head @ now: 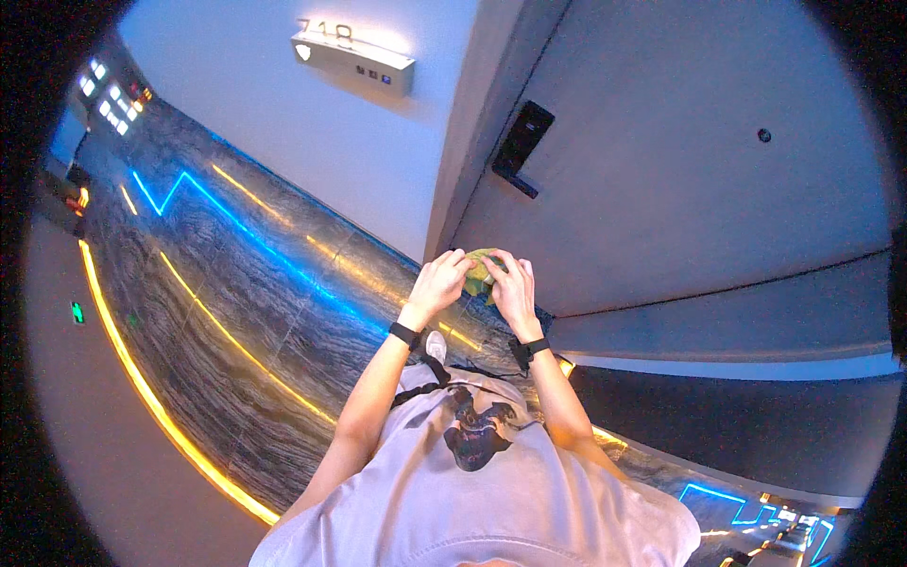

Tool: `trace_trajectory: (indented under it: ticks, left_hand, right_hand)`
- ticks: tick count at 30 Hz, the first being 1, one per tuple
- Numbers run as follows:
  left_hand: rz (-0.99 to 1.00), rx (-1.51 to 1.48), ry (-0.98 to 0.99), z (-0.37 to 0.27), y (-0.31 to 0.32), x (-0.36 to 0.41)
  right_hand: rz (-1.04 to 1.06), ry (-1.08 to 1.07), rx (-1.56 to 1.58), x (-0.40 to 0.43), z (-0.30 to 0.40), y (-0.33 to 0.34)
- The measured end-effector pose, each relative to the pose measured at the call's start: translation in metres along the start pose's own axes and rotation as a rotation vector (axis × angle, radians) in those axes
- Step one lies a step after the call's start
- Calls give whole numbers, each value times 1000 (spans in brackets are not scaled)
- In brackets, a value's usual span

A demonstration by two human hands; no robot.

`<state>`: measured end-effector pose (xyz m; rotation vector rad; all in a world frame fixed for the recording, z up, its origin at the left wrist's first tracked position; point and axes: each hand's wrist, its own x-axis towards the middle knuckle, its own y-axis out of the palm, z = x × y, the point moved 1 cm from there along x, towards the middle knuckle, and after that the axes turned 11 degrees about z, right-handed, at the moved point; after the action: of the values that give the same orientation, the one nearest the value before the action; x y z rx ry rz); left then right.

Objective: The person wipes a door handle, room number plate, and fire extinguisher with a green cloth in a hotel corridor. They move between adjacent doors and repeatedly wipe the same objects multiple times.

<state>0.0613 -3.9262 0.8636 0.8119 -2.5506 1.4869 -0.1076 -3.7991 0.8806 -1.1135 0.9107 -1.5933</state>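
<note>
Between my two hands is a small, crumpled yellow-green item (480, 264), perhaps cloth or a wrapper; its exact kind is unclear. My left hand (443, 280) pinches it from the left side. On the opposite side, the fingers of my right hand (511, 283) grip it too and cover part of it. Both wrists carry black bands. Beyond my hands stands a grey door (666, 163) with a black lock and lever handle (523, 150), and neither hand touches it.
A lit sign box (354, 67) juts from the wall left of the door frame (471, 127). Dark veined flooring (276, 312) with blue and yellow light lines runs along the corridor. A glowing yellow strip (163, 418) edges the far wall. My white shoe (436, 346) shows below.
</note>
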Motion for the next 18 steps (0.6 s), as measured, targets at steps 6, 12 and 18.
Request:
trace_trajectory:
  ticks: [6, 12, 18]
  left_hand:
    - [76, 29, 33, -7, 19, 45]
    - [147, 59, -3, -5, 27, 73]
    - [69, 70, -13, 0, 30, 105]
  right_hand:
    - [9, 79, 8, 3, -42, -12]
    - [4, 86, 41, 12, -70, -9]
    - [-82, 113, 76, 41, -92, -6]
